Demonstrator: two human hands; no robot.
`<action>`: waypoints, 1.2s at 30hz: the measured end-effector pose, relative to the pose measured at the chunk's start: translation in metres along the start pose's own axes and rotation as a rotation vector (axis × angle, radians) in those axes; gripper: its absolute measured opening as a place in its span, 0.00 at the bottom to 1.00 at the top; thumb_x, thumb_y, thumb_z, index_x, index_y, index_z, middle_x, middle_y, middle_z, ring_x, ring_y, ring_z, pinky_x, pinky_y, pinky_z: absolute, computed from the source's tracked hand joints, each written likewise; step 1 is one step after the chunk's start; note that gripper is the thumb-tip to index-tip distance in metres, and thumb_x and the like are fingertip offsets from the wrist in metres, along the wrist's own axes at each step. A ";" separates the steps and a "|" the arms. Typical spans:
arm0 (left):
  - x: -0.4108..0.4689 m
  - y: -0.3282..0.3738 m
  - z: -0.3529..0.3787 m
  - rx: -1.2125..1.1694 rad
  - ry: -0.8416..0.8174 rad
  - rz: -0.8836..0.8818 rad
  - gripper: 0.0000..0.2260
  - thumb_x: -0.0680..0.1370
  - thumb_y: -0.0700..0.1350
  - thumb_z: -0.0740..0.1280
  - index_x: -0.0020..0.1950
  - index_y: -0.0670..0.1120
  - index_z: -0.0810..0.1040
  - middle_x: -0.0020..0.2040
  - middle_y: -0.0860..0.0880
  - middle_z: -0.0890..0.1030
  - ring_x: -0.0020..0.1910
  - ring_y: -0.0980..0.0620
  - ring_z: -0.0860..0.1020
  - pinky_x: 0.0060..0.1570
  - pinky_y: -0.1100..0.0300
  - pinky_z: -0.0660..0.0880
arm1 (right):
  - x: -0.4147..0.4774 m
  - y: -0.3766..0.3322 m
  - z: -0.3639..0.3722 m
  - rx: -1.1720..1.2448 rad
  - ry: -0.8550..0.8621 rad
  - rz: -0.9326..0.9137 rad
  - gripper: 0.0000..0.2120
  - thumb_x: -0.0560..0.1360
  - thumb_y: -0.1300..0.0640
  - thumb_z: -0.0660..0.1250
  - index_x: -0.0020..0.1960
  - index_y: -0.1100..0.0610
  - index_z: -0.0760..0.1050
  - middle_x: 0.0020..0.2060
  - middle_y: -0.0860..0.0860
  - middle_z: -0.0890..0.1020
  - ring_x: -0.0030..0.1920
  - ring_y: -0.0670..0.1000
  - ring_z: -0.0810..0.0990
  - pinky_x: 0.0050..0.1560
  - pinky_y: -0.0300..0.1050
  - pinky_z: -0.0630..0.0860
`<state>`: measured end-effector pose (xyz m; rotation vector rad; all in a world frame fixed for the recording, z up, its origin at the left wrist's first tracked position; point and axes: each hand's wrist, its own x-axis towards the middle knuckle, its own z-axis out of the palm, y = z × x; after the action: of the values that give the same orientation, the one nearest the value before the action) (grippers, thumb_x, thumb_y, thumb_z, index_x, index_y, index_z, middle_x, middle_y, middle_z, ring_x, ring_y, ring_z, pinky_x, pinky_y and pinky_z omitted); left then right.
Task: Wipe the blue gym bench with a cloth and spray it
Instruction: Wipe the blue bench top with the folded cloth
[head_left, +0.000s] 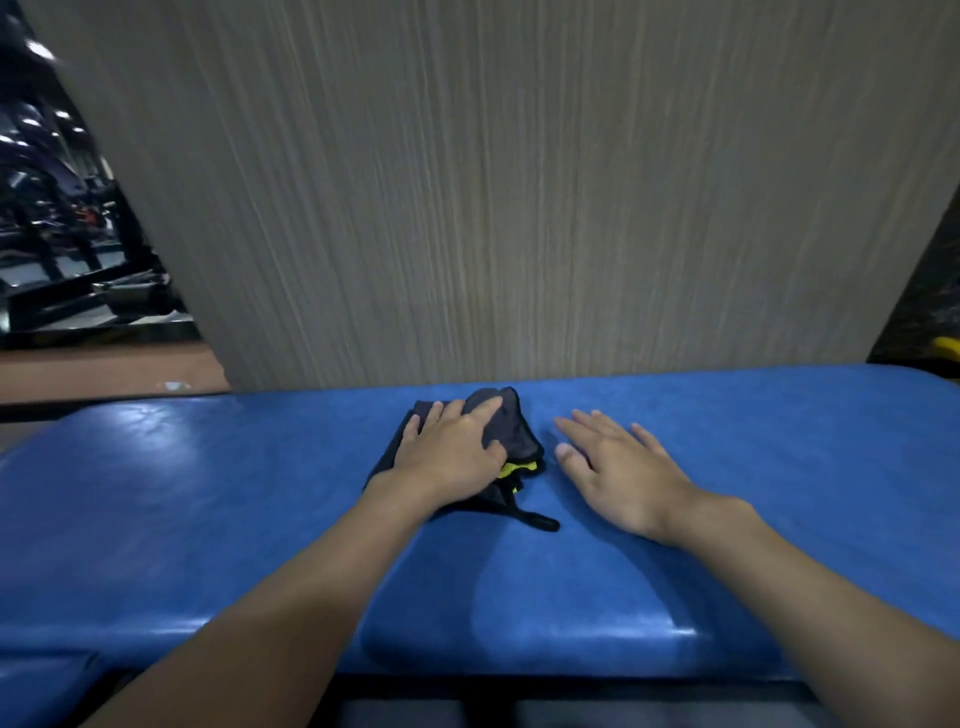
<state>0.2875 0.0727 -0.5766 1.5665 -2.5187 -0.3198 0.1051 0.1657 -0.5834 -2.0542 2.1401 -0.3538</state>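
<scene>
Two bare arms reach in from the bottom, over the near edge of the blue bench (208, 493). The bench is wide and shiny and runs from side to side.

The left hand (452, 457) lies flat on top of a dark cloth (511, 431). Its fingers are spread out and straight, and they press the cloth down. The cloth is bunched up in the middle of the bench, close to the far edge. A bit of yellow (511, 469) peeks out from under the hand, and a dark strap (535, 519) sticks out toward the near side.

The right hand (618, 473) is just beside the cloth and does not touch it. It is open, with the palm down and the fingers straight. It holds nothing. I cannot tell if it rests on the bench or is a little above it.

Behind the bench stands a gray wall (519, 182) with thin lines. Dark gym machines (62, 234) show far off on the left.
</scene>
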 end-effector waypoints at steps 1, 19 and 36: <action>-0.001 -0.007 -0.001 0.000 0.005 -0.008 0.29 0.82 0.55 0.56 0.81 0.60 0.50 0.82 0.48 0.54 0.81 0.46 0.48 0.78 0.43 0.44 | 0.002 -0.007 0.004 -0.020 -0.029 -0.007 0.24 0.84 0.44 0.45 0.79 0.47 0.56 0.80 0.47 0.55 0.79 0.47 0.48 0.77 0.55 0.44; -0.027 -0.193 -0.051 0.004 0.020 -0.095 0.29 0.82 0.56 0.55 0.82 0.60 0.49 0.82 0.47 0.54 0.81 0.46 0.48 0.78 0.43 0.45 | 0.073 -0.141 0.037 -0.200 -0.023 0.083 0.21 0.80 0.37 0.47 0.66 0.45 0.65 0.68 0.48 0.66 0.72 0.49 0.62 0.71 0.57 0.58; -0.060 -0.354 -0.095 0.039 0.057 -0.186 0.29 0.82 0.56 0.56 0.81 0.60 0.50 0.82 0.49 0.55 0.80 0.47 0.52 0.78 0.43 0.47 | 0.140 -0.323 0.091 -0.169 -0.024 -0.200 0.15 0.81 0.46 0.52 0.62 0.51 0.70 0.58 0.50 0.70 0.65 0.54 0.68 0.69 0.57 0.60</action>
<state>0.6431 -0.0348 -0.5789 1.8032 -2.3552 -0.2460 0.4340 0.0095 -0.5748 -2.3607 2.0187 -0.1750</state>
